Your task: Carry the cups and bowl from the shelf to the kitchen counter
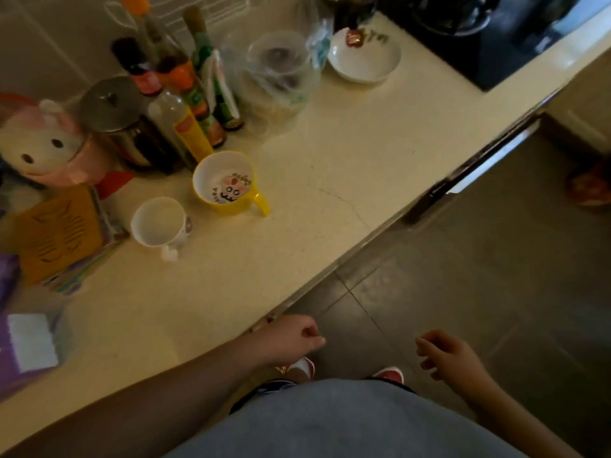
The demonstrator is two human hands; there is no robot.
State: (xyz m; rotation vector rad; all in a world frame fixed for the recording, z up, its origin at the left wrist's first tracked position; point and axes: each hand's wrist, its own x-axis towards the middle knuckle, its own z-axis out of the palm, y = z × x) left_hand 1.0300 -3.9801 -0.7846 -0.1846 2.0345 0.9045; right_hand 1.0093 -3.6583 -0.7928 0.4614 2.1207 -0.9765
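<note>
Left hand (292, 338): loosely curled, empty, off the surface (330, 153) edge.
Right hand (444, 353): half-open, empty.
White cup (158, 223): empty, just beside yellow cup.
Yellow cup (228, 183): on surface, empty.
White bowl (363, 59): well beyond yellow cup; holds a small red thing.

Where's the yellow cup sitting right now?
In the head view the yellow cup stands upright on the counter, left of centre, just in front of the bottles, with the white cup nearest on its lower left.

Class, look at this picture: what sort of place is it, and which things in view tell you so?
Most likely a home kitchen: sauce bottles stand on a pale counter with cups, and a black stove sits at its far end.
</note>
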